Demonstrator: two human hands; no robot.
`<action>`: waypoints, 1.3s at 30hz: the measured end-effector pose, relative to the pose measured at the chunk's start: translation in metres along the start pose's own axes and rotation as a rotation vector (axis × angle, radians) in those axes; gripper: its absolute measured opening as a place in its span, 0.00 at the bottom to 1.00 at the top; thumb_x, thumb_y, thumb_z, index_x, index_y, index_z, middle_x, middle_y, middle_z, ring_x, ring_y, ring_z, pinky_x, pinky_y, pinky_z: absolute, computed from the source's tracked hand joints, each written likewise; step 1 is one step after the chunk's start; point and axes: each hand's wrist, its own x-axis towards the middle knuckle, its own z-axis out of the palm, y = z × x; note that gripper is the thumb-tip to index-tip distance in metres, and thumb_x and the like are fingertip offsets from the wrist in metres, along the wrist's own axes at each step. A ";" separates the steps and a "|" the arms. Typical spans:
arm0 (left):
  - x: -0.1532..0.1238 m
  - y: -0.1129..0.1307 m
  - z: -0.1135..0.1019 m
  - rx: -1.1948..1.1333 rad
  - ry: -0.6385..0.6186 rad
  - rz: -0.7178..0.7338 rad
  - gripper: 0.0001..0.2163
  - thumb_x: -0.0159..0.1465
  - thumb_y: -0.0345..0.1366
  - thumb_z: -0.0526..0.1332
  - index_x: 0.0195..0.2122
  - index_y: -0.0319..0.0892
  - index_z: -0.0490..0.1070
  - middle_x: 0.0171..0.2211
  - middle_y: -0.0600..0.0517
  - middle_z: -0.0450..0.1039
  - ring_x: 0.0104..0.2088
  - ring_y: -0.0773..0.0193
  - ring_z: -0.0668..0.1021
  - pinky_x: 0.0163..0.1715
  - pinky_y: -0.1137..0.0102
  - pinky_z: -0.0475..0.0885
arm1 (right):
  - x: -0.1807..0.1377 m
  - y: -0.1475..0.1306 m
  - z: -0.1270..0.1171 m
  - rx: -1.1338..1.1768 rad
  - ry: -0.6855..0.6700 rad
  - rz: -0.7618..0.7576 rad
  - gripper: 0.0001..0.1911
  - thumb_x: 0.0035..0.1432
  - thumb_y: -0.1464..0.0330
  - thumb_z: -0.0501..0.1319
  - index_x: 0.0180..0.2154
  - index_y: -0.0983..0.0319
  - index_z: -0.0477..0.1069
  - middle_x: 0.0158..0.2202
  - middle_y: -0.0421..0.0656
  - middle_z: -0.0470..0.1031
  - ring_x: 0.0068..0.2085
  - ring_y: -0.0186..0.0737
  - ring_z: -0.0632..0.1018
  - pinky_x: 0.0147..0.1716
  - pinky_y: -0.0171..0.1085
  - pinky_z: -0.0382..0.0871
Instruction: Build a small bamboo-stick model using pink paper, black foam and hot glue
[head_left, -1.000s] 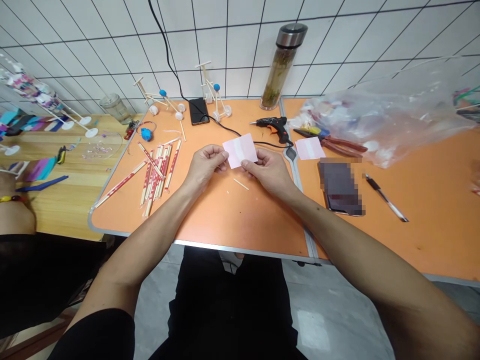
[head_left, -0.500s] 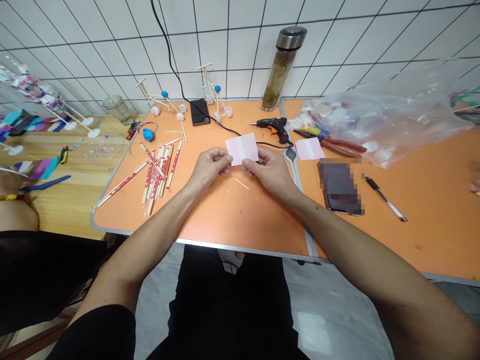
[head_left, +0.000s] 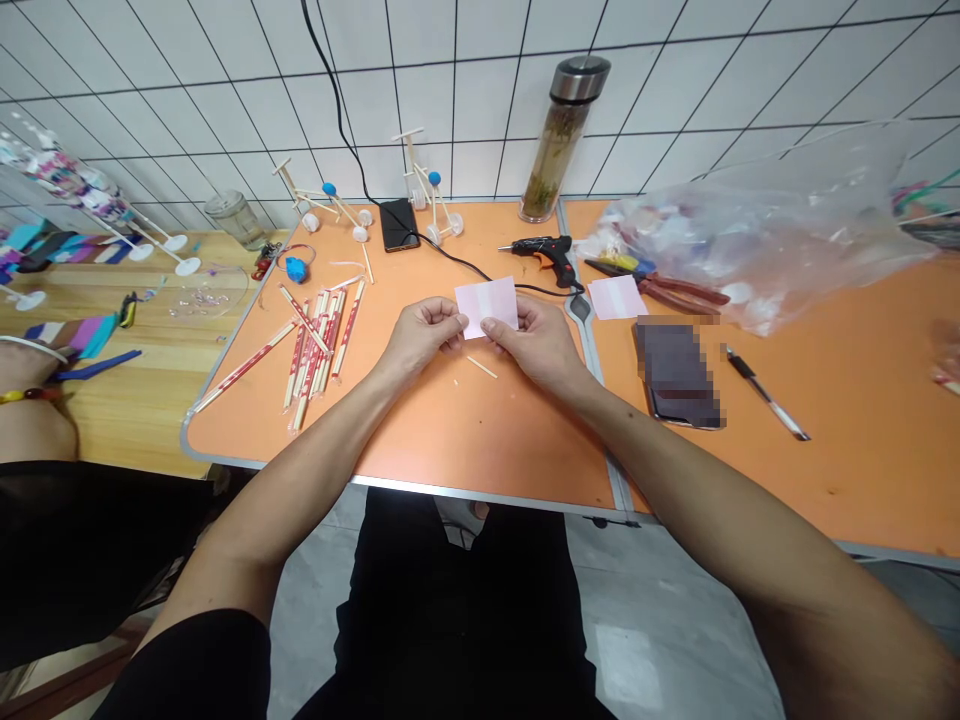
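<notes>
A small pale pink paper card with a lighter band down its middle is held up over the orange table. My left hand pinches its lower left corner between thumb and fingers. On the other side, my right hand grips the lower right part, thumb in front and fingers behind. Below the card a short thin wooden stick lies on the table. Another pink card or small stack rests to the right of my right hand.
Wrapped chopsticks lie left. Behind stand two stick-built tricycle models, a phone, a glue gun with cord and a tea bottle. Rightward are pliers, a plastic bag, another phone and a pen. A co-worker's arm shows far left.
The pink card has dipped slightly and tilted a little in my hands; both hands keep their hold. At far left, the co-worker's hand has shifted slightly.
</notes>
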 end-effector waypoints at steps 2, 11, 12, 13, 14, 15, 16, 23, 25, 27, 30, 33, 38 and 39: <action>0.001 0.000 -0.001 -0.009 0.013 0.012 0.13 0.55 0.41 0.79 0.30 0.41 0.77 0.22 0.54 0.78 0.21 0.70 0.76 0.24 0.75 0.69 | 0.000 0.000 0.001 0.002 -0.002 0.011 0.15 0.58 0.56 0.71 0.37 0.61 0.79 0.30 0.40 0.78 0.29 0.38 0.73 0.30 0.38 0.67; 0.002 0.007 -0.005 -0.002 0.098 0.016 0.10 0.59 0.38 0.76 0.31 0.42 0.77 0.22 0.54 0.78 0.22 0.69 0.77 0.25 0.75 0.70 | -0.002 -0.003 0.002 -0.023 -0.059 0.070 0.14 0.57 0.59 0.69 0.40 0.63 0.81 0.31 0.41 0.79 0.29 0.40 0.76 0.31 0.39 0.68; 0.002 0.008 -0.006 0.003 0.110 0.016 0.09 0.60 0.38 0.76 0.31 0.42 0.77 0.22 0.54 0.78 0.22 0.69 0.77 0.25 0.75 0.70 | -0.002 -0.003 0.002 -0.022 -0.062 0.073 0.14 0.57 0.60 0.69 0.40 0.63 0.81 0.31 0.41 0.79 0.29 0.40 0.76 0.31 0.39 0.68; 0.002 0.008 -0.006 0.008 0.121 0.021 0.09 0.60 0.38 0.75 0.31 0.42 0.77 0.22 0.53 0.78 0.23 0.69 0.77 0.25 0.75 0.70 | -0.002 -0.003 0.002 -0.021 -0.065 0.075 0.14 0.57 0.60 0.69 0.40 0.63 0.81 0.31 0.41 0.79 0.29 0.40 0.76 0.30 0.39 0.68; 0.002 0.009 -0.006 0.011 0.128 0.028 0.09 0.61 0.38 0.75 0.31 0.42 0.78 0.22 0.53 0.78 0.23 0.69 0.77 0.25 0.76 0.69 | -0.002 -0.003 0.002 -0.022 -0.069 0.075 0.14 0.57 0.60 0.69 0.40 0.63 0.81 0.31 0.41 0.79 0.29 0.40 0.75 0.30 0.39 0.68; 0.002 0.009 -0.007 0.013 0.132 0.036 0.08 0.61 0.37 0.74 0.31 0.42 0.78 0.22 0.53 0.78 0.23 0.69 0.77 0.25 0.76 0.69 | -0.001 -0.003 0.002 -0.026 -0.074 0.075 0.13 0.56 0.60 0.69 0.39 0.62 0.81 0.30 0.41 0.78 0.28 0.39 0.75 0.30 0.39 0.68; 0.002 0.009 -0.007 0.013 0.136 0.045 0.08 0.61 0.37 0.74 0.31 0.42 0.78 0.22 0.53 0.78 0.22 0.70 0.76 0.25 0.76 0.69 | -0.001 -0.003 0.002 -0.032 -0.077 0.074 0.13 0.56 0.60 0.69 0.39 0.62 0.81 0.30 0.40 0.78 0.28 0.39 0.75 0.30 0.39 0.67; 0.003 0.011 -0.011 -0.046 0.152 0.055 0.11 0.59 0.42 0.76 0.33 0.42 0.78 0.28 0.54 0.81 0.23 0.71 0.77 0.24 0.76 0.69 | -0.002 -0.003 0.002 -0.035 -0.073 0.089 0.14 0.56 0.60 0.70 0.39 0.63 0.81 0.31 0.41 0.79 0.29 0.40 0.76 0.30 0.39 0.68; 0.002 0.010 -0.009 -0.046 0.099 0.004 0.16 0.56 0.45 0.80 0.35 0.43 0.78 0.28 0.55 0.80 0.25 0.69 0.79 0.25 0.75 0.71 | -0.003 -0.003 0.002 -0.019 -0.064 0.093 0.15 0.56 0.59 0.70 0.40 0.63 0.81 0.31 0.41 0.79 0.28 0.39 0.75 0.30 0.39 0.68; 0.001 0.008 -0.007 -0.029 0.012 -0.048 0.21 0.50 0.46 0.84 0.37 0.42 0.79 0.27 0.55 0.80 0.25 0.68 0.79 0.26 0.74 0.72 | -0.002 -0.003 0.002 -0.002 -0.055 0.092 0.16 0.56 0.58 0.71 0.41 0.62 0.81 0.31 0.41 0.79 0.28 0.38 0.74 0.30 0.39 0.68; -0.001 0.003 -0.004 0.005 -0.091 -0.077 0.22 0.47 0.45 0.85 0.35 0.41 0.80 0.28 0.54 0.81 0.25 0.69 0.77 0.27 0.74 0.73 | -0.002 -0.002 0.002 0.016 -0.042 0.087 0.17 0.55 0.56 0.72 0.40 0.62 0.81 0.31 0.40 0.79 0.27 0.38 0.74 0.29 0.39 0.68; 0.000 -0.001 -0.005 0.036 -0.107 -0.059 0.18 0.51 0.44 0.83 0.30 0.40 0.78 0.25 0.54 0.78 0.24 0.71 0.76 0.28 0.74 0.72 | 0.000 0.000 0.002 0.026 -0.040 0.090 0.18 0.55 0.54 0.74 0.39 0.61 0.80 0.29 0.39 0.77 0.27 0.37 0.73 0.29 0.38 0.67; 0.003 -0.001 -0.007 0.051 -0.063 -0.039 0.16 0.57 0.42 0.81 0.28 0.41 0.76 0.23 0.53 0.77 0.23 0.70 0.76 0.27 0.75 0.72 | 0.002 0.005 0.001 0.020 -0.062 0.104 0.24 0.52 0.49 0.78 0.39 0.61 0.80 0.28 0.40 0.77 0.28 0.40 0.74 0.30 0.40 0.68; 0.003 -0.001 -0.007 0.057 -0.053 -0.034 0.16 0.58 0.41 0.81 0.28 0.41 0.75 0.23 0.53 0.77 0.23 0.70 0.76 0.27 0.75 0.72 | 0.001 0.005 0.001 0.010 -0.065 0.101 0.25 0.53 0.48 0.78 0.39 0.61 0.80 0.29 0.40 0.77 0.28 0.40 0.75 0.30 0.40 0.69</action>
